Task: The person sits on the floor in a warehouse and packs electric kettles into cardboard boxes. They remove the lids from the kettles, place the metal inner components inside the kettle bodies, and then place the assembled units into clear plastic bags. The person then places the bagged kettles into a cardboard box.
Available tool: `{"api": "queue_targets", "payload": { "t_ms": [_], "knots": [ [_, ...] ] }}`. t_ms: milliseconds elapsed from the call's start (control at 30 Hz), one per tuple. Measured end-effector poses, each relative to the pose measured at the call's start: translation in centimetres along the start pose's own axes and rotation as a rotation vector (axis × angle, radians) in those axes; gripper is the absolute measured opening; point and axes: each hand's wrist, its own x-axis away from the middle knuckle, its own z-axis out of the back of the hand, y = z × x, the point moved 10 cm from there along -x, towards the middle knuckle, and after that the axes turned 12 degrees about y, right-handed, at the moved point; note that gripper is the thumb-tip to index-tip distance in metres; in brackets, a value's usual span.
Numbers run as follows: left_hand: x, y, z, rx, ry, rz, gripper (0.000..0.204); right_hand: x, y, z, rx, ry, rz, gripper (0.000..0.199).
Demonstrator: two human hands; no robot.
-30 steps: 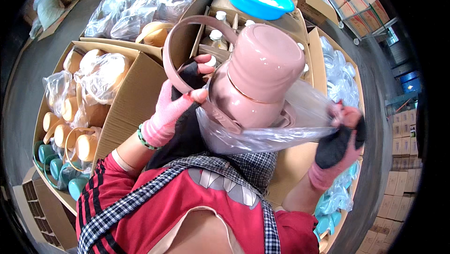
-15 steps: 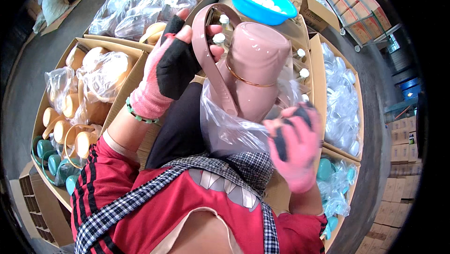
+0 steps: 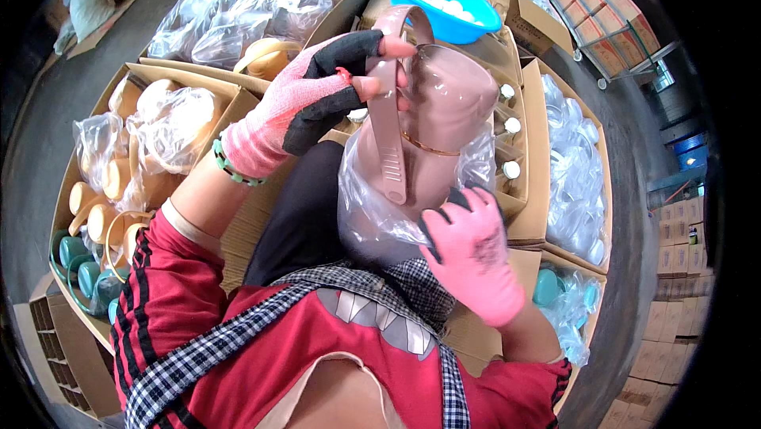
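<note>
A glossy mauve vacuum jug (image 3: 453, 88) with a copper-coloured ring round it leans between my hands. Its long strap-like handle (image 3: 388, 144) runs down the near left side. My left hand (image 3: 313, 100), in a pink and black glove with bare fingertips, is closed round the upper part of that handle. A clear plastic bag (image 3: 365, 219) wraps the lower end of the jug. At the bag's right side my right hand (image 3: 476, 259), gloved alike, has its fingers curled on the plastic; their tips are partly hidden.
Behind the jug, a carton holds white-capped glass bottles (image 3: 511, 124). A blue basin (image 3: 404, 5) of white caps stands at the far side. Cartons hold peach jug parts (image 3: 103, 223), teal parts (image 3: 75, 247) and bagged clear parts (image 3: 571, 160). Stacked boxes (image 3: 682, 231) line the right.
My left hand has moved right with the handle, which has turned toward me across the jug. My right hand has shifted left and down along the bag.
</note>
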Motion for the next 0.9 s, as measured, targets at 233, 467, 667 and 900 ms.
{"api": "queue_targets", "payload": {
  "t_ms": [233, 467, 667, 900],
  "knots": [
    [0.9, -0.6, -3.1, 0.014, -0.177, 0.125, 0.067, -1.7, 3.0, 3.3, -0.466, 0.459, -0.263, 0.031],
    [3.9, 2.3, -5.9, -0.610, -0.280, -0.525, 0.062, -0.8, 4.9, -2.2, -1.237, 0.469, -0.695, 0.027],
    [7.2, 2.5, -7.5, -1.088, -0.200, -0.719, 0.058, -0.5, 3.2, -2.6, -1.733, 0.542, -0.646, 0.028],
    [9.5, 4.0, -7.1, -1.258, 0.000, -1.061, 0.054, -1.6, 1.9, -2.2, -1.831, 0.614, -0.843, 0.035]
  ]
}}
